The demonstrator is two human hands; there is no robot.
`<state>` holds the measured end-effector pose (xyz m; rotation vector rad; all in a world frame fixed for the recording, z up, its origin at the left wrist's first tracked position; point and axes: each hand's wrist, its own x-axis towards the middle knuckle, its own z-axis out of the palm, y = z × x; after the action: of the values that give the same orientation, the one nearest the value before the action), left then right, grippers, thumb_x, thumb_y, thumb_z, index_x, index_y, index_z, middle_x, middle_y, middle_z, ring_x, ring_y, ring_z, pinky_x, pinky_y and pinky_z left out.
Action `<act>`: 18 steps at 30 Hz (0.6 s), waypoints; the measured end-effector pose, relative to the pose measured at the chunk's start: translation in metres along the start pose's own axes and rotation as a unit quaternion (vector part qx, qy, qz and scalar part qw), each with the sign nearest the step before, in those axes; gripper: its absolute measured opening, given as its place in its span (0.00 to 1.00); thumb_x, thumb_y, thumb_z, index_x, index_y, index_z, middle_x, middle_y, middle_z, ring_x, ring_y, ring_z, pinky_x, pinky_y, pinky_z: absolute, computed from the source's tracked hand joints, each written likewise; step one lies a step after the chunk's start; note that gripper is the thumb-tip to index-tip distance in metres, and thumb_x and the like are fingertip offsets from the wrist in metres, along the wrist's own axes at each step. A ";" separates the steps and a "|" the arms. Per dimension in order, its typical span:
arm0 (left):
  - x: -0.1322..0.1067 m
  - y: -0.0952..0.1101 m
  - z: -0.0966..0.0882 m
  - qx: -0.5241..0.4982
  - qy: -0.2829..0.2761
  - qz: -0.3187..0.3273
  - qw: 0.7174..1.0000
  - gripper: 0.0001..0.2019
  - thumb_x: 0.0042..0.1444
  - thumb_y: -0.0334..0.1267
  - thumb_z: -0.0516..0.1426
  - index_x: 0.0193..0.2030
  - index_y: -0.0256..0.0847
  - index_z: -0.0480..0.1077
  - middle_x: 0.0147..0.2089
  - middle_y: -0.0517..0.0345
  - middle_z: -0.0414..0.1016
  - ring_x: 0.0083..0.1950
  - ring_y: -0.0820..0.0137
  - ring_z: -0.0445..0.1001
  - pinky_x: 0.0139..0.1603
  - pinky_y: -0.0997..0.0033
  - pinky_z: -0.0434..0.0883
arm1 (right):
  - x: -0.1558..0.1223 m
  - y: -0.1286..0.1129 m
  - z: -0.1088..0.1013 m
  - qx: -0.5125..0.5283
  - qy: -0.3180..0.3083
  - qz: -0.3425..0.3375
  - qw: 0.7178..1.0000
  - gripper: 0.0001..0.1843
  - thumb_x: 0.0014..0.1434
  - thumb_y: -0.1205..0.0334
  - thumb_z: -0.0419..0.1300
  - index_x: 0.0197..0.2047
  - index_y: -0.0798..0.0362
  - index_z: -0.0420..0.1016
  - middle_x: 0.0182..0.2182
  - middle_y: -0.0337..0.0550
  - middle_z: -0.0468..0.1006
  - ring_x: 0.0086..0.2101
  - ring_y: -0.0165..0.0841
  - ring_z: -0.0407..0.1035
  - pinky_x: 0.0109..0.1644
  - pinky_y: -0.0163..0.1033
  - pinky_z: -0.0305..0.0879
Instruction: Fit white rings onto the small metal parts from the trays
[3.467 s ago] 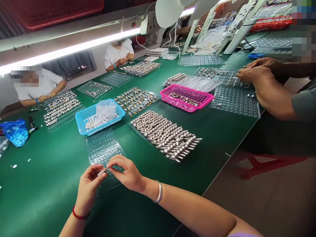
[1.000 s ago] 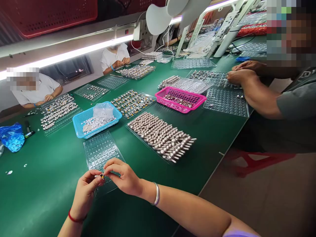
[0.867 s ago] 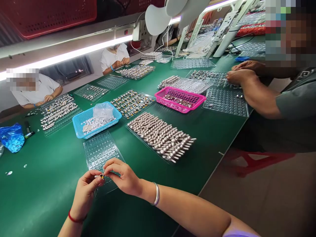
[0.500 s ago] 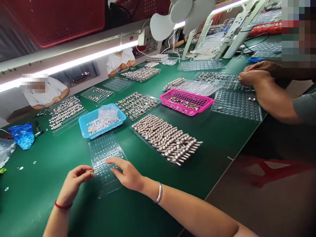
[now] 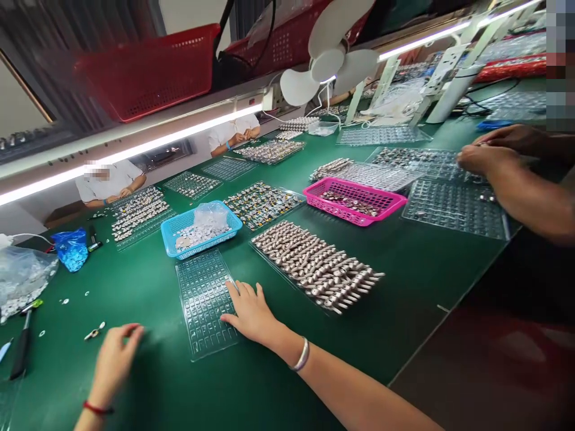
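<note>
My left hand [image 5: 117, 358] is just above the green table, left of a clear plastic blister tray [image 5: 209, 323]. Its thumb and forefinger are slightly apart, with nothing visible between them. Small metal and white pieces [image 5: 94, 331] lie on the table beyond its knuckles. My right hand [image 5: 251, 311] rests at the tray's right edge, fingers spread and thumb reaching over the tray. The tray's many small pockets show no parts in them. Right of it, a second tray is covered with rows of beige stemmed parts [image 5: 314, 263].
A blue basket [image 5: 169, 245] of white pieces stands behind the clear tray, a pink basket [image 5: 354, 216] farther right. Bags of parts [image 5: 70, 251] and a black-handled tool [image 5: 21, 350] lie left. A co-worker's hands [image 5: 489, 155] work at right; other people sit across the table.
My left hand has moved left, away from the tray, and the small part with yellow no longer shows in its fingers. My right hand's fingers have spread at the tray edge. The view has shifted.
</note>
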<state>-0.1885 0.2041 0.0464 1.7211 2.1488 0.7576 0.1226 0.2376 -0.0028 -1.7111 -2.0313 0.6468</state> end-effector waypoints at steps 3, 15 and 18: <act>-0.039 0.025 0.051 -0.103 -0.116 0.014 0.988 0.19 0.44 0.51 0.62 0.40 0.42 0.79 0.37 0.52 0.77 0.33 0.62 0.75 0.38 0.61 0.75 | -0.004 0.000 0.009 0.012 -0.010 -0.016 1.000 0.38 0.54 0.58 0.65 0.65 0.58 0.60 0.63 0.64 0.62 0.64 0.53 0.54 0.68 0.64 0.39; -0.132 0.015 0.081 -0.308 -0.012 -0.110 0.945 0.41 0.49 0.55 0.63 0.67 0.41 0.59 0.66 0.34 0.59 0.61 0.49 0.66 0.54 0.55 0.71 | -0.037 -0.002 0.044 0.567 -0.096 0.036 0.818 0.39 0.45 0.46 0.70 0.58 0.51 0.66 0.59 0.55 0.69 0.53 0.49 0.71 0.53 0.49 0.73; -0.156 0.016 0.088 -0.290 0.000 -0.035 0.956 0.44 0.40 0.52 0.70 0.66 0.50 0.63 0.73 0.44 0.53 0.71 0.45 0.51 0.69 0.47 0.53 | -0.049 -0.010 0.038 0.639 -0.094 0.065 0.760 0.37 0.46 0.45 0.71 0.56 0.47 0.66 0.62 0.50 0.66 0.58 0.47 0.67 0.56 0.45 0.72</act>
<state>-0.0903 0.0755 -0.0326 1.3231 1.7270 1.2157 0.1010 0.1841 -0.0281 -0.8896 -0.9460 1.7515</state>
